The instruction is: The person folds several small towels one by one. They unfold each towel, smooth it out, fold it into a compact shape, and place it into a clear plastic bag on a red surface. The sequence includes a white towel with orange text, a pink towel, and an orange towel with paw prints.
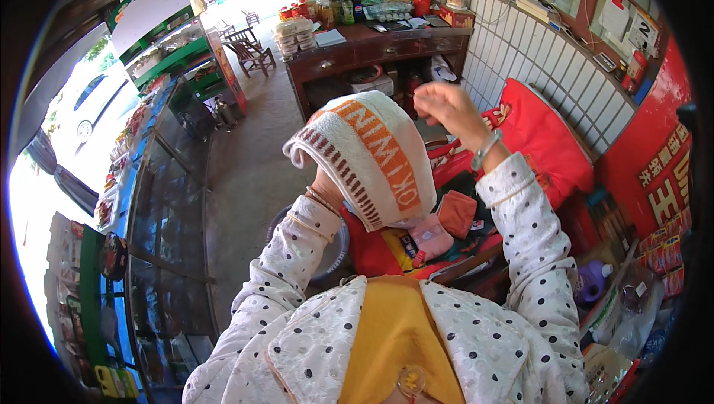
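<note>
A white terry towel (357, 153) with an orange lettered band and brown dashes along one edge hangs in front of me. My left hand (328, 187) is mostly hidden beneath it and supports it from below, with a beaded bracelet at the wrist. Raised to the right of the towel, my right hand (446, 111) has loosely bent fingers and nothing visible in it; it is slightly blurred, and a metal bangle circles the wrist. Below the towel, a pink folded cloth (431, 236) and an orange-red folded cloth (457, 213) lie on a red seat cover (368, 250).
A basin (334, 248) sits left of the seat. Ahead stands a wooden desk (379, 49) loaded with bottles and packages. Glass display cases (167, 208) line the left side. A red cushion (541, 136) leans by the tiled wall (519, 52). A purple jug (592, 280) is at right.
</note>
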The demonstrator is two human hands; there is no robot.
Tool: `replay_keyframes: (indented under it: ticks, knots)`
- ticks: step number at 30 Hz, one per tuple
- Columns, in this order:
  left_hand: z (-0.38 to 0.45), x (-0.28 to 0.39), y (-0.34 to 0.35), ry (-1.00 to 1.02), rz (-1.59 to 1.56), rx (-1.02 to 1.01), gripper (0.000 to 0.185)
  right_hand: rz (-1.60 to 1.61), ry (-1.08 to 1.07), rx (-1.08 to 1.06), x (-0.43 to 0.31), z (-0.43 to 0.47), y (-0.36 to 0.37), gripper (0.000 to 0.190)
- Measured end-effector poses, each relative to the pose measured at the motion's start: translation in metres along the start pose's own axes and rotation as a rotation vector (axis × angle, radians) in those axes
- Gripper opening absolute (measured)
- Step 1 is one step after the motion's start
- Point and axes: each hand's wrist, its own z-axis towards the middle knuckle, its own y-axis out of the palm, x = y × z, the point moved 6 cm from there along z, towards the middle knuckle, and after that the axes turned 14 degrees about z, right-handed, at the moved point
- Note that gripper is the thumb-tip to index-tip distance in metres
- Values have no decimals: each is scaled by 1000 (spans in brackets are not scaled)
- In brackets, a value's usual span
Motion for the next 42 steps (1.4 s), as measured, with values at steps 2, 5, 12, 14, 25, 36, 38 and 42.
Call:
replay_keyframes:
  ticks: [2, 5, 12, 14, 25, 36, 38, 42]
  knots:
    - [-8, 7, -11, -20, 78, 49, 47, 248, 109, -22, 24, -14, 13, 38]
    - [-17, 13, -14, -45, 202, 81, 47, 490, 249, -39, 53, -24, 26, 35]
    - [-33, 11, -12, -81, 339, 80, 47, 671, 296, -128, 52, -23, 56, 31]
    - [-39, 14, -14, -76, 368, 88, 47, 560, 255, -137, 52, -22, 61, 30]
    - [-60, 50, -2, -27, -17, 44, 57, 520, 248, 46, 59, 13, 55, 25]
    - [-15, 85, -21, 216, 737, 373, 50, 406, 199, 263, 37, 3, 36, 64]
    - [-9, 85, -15, 256, 726, 474, 62, 314, 78, 352, 45, 7, 21, 89]
    - [-7, 82, -1, 315, 737, 533, 75, 639, 163, 198, 47, 1, 25, 80]
